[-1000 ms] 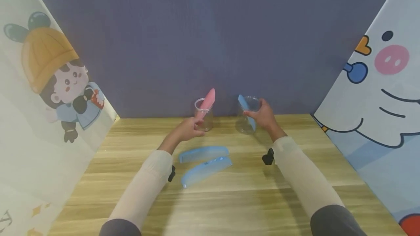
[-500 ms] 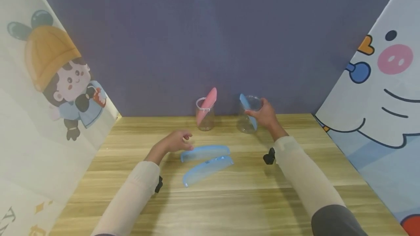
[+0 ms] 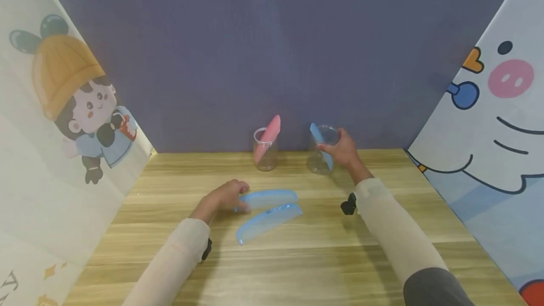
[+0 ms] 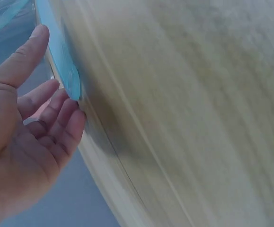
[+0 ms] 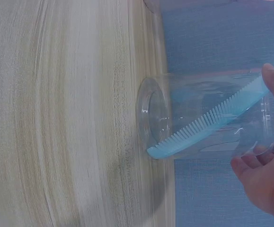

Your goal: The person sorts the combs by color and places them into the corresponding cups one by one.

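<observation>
Blue comb, centre frame [image 3: 267, 198]: left hand [image 3: 223, 197] fingertips touching its end, fingers loosely spread, no grip closed | second blue comb [image 3: 267, 221] just below, untouched | right hand [image 3: 342, 149] wrapped round clear cup [image 3: 319, 156], blue comb inside [image 3: 319, 144] | left cup [image 3: 265, 156] holds pink comb [image 3: 267, 143] | judged: two stowed, two left on table [image 3: 297, 263]

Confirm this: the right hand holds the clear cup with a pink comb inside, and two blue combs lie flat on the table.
Wrong colour: the comb in the clear cup held by the right hand is blue, as the right wrist view shows. Two blue combs do lie on the table.
</observation>
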Tool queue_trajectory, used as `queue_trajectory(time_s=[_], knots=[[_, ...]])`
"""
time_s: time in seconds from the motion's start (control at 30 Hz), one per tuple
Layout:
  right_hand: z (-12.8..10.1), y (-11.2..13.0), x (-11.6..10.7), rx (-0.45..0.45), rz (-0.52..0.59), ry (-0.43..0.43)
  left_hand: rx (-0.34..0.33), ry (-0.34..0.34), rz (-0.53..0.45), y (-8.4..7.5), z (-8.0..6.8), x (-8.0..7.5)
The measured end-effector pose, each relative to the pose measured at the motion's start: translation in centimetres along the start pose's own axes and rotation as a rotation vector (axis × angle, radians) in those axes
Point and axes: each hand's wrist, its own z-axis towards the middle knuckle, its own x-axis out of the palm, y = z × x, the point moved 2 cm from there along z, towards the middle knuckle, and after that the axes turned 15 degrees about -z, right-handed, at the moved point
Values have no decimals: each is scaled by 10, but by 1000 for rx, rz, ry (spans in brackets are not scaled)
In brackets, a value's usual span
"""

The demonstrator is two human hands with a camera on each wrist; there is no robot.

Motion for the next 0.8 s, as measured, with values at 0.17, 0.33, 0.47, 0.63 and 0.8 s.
queue_trajectory(time_s=[0.17,0.33,0.47,0.63,0.8], knots=[[0,0,1,-1,12,11,7,-5,100,-3,3,5],[3,-2,-1,-5,6,1,46,-29,181,-3,9,9],[4,0,-5,-3,-14,-20,78,-38,190,-6,13,9],[2,1,-5,-2,-26,-16,76,-28,225,-7,14,10],[1,0,-1,-6,-28,-8,94,-31,264,-7,10,9]])
